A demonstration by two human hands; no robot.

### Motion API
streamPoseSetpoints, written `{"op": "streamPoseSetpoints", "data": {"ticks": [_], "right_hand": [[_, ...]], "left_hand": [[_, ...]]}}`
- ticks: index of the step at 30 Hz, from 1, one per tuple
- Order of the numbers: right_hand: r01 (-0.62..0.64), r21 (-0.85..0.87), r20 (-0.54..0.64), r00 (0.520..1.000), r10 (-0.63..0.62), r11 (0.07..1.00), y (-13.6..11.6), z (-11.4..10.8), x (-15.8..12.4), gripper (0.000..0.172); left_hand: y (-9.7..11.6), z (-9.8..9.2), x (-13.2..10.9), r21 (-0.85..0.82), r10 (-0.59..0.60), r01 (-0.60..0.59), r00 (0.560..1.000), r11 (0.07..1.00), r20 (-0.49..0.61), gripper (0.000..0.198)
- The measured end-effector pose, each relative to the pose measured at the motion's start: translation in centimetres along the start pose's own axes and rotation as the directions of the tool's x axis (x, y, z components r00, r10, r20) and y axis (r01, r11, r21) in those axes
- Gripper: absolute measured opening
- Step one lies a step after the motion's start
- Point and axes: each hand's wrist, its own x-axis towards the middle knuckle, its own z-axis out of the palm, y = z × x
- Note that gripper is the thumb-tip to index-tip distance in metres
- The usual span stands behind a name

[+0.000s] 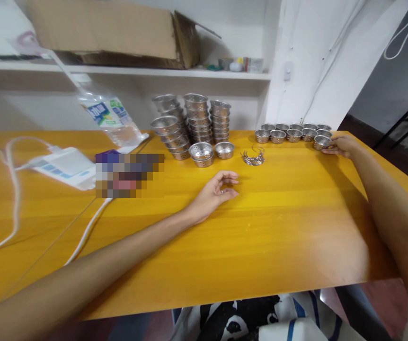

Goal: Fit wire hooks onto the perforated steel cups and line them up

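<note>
Resting mid-desk (278,227), the left hand (214,194) was held loosely curled and empty, while a perforated metal cup (322,142) near the far right edge was pinched by the right hand (342,146).

Yellow wooden bench (261,227) stood against a white wall (317,57). A white shelf (126,71) ran along the wall and carried a brown cardboard box (111,33). White cables (332,52) ran down the wall. Dark floor (385,137) and a dark table leg (399,123) showed at right.
</note>
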Motion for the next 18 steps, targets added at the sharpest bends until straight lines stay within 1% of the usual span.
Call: {"op": "streamPoseSetpoints", "data": {"ticks": [3, 6, 10, 14, 16, 18], "right_hand": [[-0.164, 0.096, 0.1, 0.983, 0.154, 0.982, 0.2, 0.8, 0.4, 0.037], [-0.24, 0.151, 0.122, 0.967, 0.223, 0.959, 0.3, 0.9, 0.8, 0.035], [-0.255, 0.173, 0.096, 0.966, 0.242, 0.951, 0.3, 0.8, 0.8, 0.032], [-0.24, 0.131, 0.052, 0.97, 0.236, 0.962, 0.1, 0.8, 0.2, 0.028], [-0.222, 0.077, 0.005, 0.975, 0.222, 0.972, -0.1, 0.5, -0.1, 0.023], [-0.184, -0.006, -0.091, 0.979, 0.183, 0.983, -0.6, 0.1, -0.2, 0.017]], "left_hand": [[0.0, 0.0, 0.0, 0.0, -0.002, 0.002, 1.0, 1.0, 0.004, 0.047], [0.0, 0.0, 0.0, 0.005, 0.004, -0.004, 1.0, 1.0, 0.005, 0.047], [0.2, 0.0, 0.0, 0.01, 0.001, -0.001, 1.0, 1.0, 0.011, 0.046], [0.3, 0.1, -0.1, 0.017, -0.001, 0.0, 1.0, 1.0, 0.017, 0.046], [0.2, 0.3, -0.2, 0.028, 0.004, -0.005, 1.0, 1.0, 0.014, 0.046], [0.1, 0.3, -0.1, 0.044, 0.012, -0.013, 1.0, 0.999, 0.005, 0.043]]}}
